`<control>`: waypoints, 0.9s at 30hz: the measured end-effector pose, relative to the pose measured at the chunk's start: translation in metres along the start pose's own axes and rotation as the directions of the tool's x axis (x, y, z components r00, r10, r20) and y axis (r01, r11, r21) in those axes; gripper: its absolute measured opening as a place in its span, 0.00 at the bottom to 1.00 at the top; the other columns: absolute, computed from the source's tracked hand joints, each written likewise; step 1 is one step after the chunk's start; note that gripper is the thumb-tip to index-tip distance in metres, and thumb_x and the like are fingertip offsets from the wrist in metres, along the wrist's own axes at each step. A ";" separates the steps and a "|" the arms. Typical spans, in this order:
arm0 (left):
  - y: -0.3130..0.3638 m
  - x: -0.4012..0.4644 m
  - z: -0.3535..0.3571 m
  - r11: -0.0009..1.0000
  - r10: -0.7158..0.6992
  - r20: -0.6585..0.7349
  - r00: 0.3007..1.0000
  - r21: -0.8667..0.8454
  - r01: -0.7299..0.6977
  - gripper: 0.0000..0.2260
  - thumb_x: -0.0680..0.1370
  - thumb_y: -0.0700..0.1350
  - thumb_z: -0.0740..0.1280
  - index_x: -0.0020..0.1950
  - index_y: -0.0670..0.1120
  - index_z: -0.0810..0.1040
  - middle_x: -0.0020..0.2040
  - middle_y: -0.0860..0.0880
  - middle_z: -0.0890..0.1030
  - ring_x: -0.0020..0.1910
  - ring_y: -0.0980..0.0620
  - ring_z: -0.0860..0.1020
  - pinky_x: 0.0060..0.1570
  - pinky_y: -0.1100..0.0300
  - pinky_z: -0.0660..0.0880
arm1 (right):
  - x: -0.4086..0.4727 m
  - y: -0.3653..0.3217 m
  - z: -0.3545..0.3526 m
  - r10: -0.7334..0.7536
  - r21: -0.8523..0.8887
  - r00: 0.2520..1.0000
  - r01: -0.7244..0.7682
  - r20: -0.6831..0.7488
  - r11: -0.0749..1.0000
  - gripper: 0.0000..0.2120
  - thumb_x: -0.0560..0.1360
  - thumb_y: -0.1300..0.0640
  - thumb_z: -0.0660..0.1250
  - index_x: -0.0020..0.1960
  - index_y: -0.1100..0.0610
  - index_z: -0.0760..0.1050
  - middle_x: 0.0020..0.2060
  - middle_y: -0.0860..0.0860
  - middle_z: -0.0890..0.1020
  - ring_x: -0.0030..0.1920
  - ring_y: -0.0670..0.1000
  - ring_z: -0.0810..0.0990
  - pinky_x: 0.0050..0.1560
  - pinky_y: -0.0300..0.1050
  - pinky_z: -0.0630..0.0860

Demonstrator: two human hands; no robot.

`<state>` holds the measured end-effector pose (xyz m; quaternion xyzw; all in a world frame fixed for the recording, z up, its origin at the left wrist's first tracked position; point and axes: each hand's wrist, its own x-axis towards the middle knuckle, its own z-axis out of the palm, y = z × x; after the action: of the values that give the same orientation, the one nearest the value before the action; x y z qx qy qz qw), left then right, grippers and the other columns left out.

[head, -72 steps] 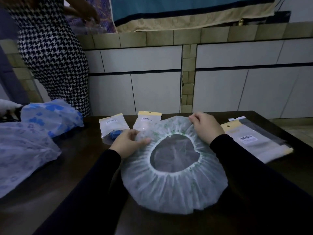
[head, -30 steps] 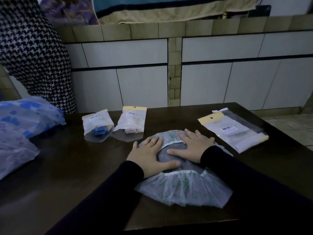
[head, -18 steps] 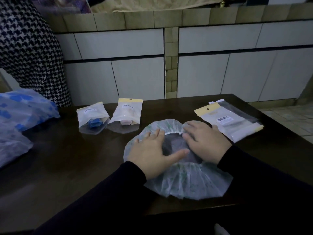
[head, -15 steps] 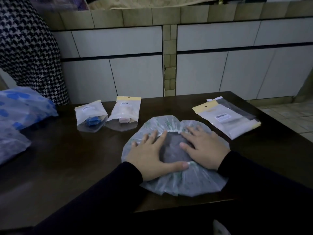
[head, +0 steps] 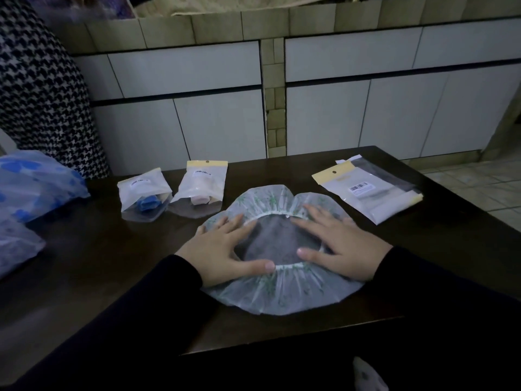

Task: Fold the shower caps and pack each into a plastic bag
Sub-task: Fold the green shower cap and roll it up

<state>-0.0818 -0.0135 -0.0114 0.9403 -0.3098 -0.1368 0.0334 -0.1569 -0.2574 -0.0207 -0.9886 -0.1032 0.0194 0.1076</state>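
Both hands, left hand (head: 222, 253) and right hand (head: 342, 246), lay flat with fingers spread, gripping nothing, pressing the shower cap (head: 279, 292) onto the surface (head: 112, 263), apparently to flatten it for folding

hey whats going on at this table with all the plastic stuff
A person is flattening a clear shower cap with green print on a dark table, the left hand and the right hand pressing it down with straight fingers on either side of its elastic opening. It is not folded yet. Two packed bags lie behind it, one holding a blue cap and one a pale cap. A stack of empty bags waits on the right, and more blue-print caps lie on the left.
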 end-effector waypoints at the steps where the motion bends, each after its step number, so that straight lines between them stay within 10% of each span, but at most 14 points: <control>1: -0.001 0.000 0.003 0.999 0.009 0.021 1.000 0.032 -0.010 0.51 0.56 0.82 0.47 0.76 0.64 0.41 0.78 0.56 0.40 0.77 0.51 0.42 0.72 0.42 0.40 | -0.003 0.002 0.003 -0.038 0.031 0.999 0.037 0.027 0.999 0.30 0.77 0.34 0.53 0.76 0.38 0.48 0.77 0.43 0.41 0.76 0.47 0.40 0.73 0.55 0.43; 6: -0.014 0.003 0.009 0.995 0.081 -0.027 0.996 -0.060 -0.082 0.49 0.58 0.82 0.50 0.76 0.65 0.44 0.78 0.59 0.41 0.77 0.55 0.42 0.72 0.46 0.39 | -0.003 0.008 0.001 -0.024 0.059 0.982 0.014 0.186 0.998 0.32 0.74 0.32 0.54 0.75 0.35 0.48 0.76 0.41 0.40 0.75 0.45 0.39 0.73 0.53 0.41; 13: -0.028 -0.022 -0.004 0.889 0.182 -0.403 0.897 -0.321 -0.325 0.20 0.65 0.69 0.68 0.50 0.59 0.82 0.58 0.63 0.78 0.66 0.64 0.69 0.67 0.51 0.69 | -0.035 0.031 -0.016 -0.209 0.202 0.968 0.233 -0.136 0.951 0.15 0.66 0.35 0.69 0.45 0.43 0.77 0.52 0.37 0.74 0.58 0.40 0.72 0.59 0.46 0.72; 22: -0.054 -0.040 -0.007 0.863 0.235 -0.092 0.968 -0.438 -0.252 0.31 0.54 0.67 0.78 0.55 0.60 0.83 0.60 0.65 0.78 0.64 0.64 0.72 0.67 0.58 0.65 | -0.035 0.034 -0.014 -0.191 0.383 0.982 0.181 -0.013 0.906 0.02 0.71 0.50 0.72 0.40 0.45 0.80 0.49 0.37 0.74 0.57 0.38 0.72 0.60 0.37 0.68; 27: -0.050 -0.042 -0.013 0.890 -0.012 -0.162 0.987 -0.451 -0.064 0.14 0.66 0.59 0.71 0.48 0.56 0.84 0.53 0.58 0.82 0.54 0.58 0.78 0.61 0.55 0.73 | -0.026 0.032 -0.013 -0.075 0.499 0.991 0.122 -0.112 0.858 0.16 0.76 0.40 0.61 0.46 0.52 0.76 0.43 0.47 0.78 0.47 0.45 0.76 0.48 0.45 0.72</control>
<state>-0.0819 0.0508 0.0038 0.9101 -0.2780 -0.1288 0.2790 -0.1754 -0.2964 -0.0144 -0.9194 -0.1401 -0.0038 0.3675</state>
